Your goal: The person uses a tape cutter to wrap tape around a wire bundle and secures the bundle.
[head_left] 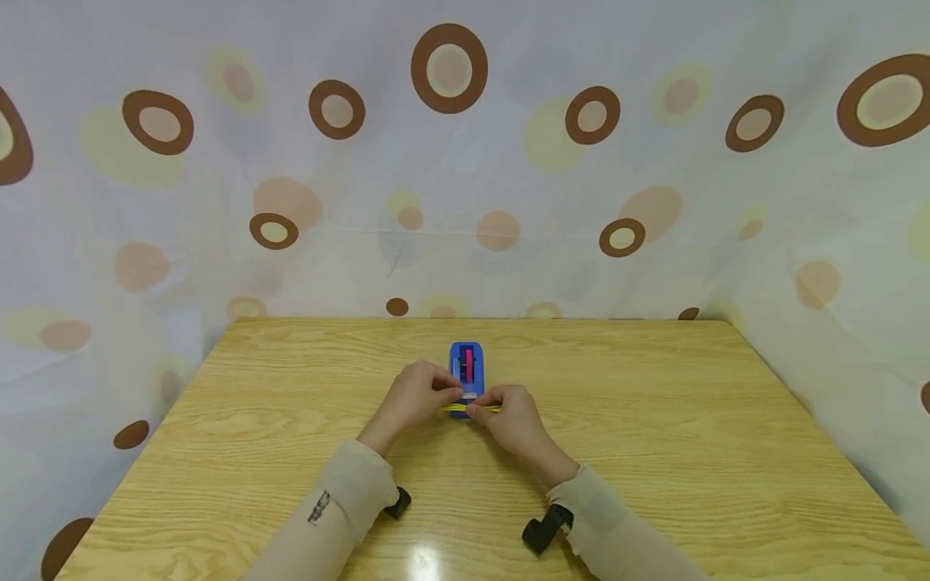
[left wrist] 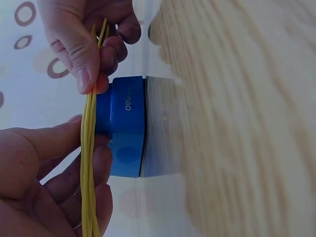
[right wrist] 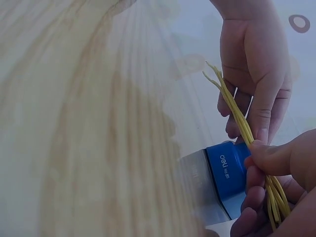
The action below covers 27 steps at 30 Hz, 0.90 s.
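Right hand (head_left: 512, 415) pinches a bundle of yellow strands (left wrist: 88, 133) between thumb and fingers; the bundle runs crosswise between both hands. Left hand (head_left: 421, 393) has thumb and fingertips at the near end of a blue tape dispenser (left wrist: 127, 123), just behind the bundle; cannot tell whether it grips anything. Dispenser stands on the wooden table (head_left: 654, 420), its pink reel (head_left: 469, 365) beyond the fingertips.

Head view bright, even; small white glare toward table's (head_left: 654, 420) near edge. Wrist views dimmer, cooler; wood grain soft, smeared. Glossy top mirrors blue dispenser (left wrist: 129, 106) faintly.
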Motion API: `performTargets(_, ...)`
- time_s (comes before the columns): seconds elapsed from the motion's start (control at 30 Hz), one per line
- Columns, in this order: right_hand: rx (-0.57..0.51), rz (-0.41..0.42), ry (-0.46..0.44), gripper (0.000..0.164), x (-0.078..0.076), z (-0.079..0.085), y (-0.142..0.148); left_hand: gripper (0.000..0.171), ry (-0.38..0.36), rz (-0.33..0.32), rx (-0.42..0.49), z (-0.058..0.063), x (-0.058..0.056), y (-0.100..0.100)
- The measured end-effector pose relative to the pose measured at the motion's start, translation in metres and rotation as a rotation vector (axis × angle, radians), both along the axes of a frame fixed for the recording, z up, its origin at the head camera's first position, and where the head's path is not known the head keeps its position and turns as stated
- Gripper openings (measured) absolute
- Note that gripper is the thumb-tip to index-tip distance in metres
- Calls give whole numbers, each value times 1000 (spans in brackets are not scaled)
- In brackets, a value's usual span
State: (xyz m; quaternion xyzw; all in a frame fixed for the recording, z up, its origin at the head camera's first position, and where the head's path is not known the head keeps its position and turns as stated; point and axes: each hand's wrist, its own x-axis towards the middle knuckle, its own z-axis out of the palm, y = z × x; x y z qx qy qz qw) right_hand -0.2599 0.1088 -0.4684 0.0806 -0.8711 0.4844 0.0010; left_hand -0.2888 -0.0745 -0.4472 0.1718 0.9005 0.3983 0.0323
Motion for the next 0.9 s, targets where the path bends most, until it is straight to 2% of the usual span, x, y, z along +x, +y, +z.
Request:
performTargets(0.37, -30, -13, -60, 11, -4, -4, 1, 10, -60, 25, 23, 0, 1, 0)
performTargets(0.63, -68, -36, -106, 10, -6, -4, 0, 9, -58, 34, 18, 1, 0, 0)
performTargets(0.9, -46, -49, -110, 11, -7, -4, -1, 9, -56, 28, 26, 0, 0, 0)
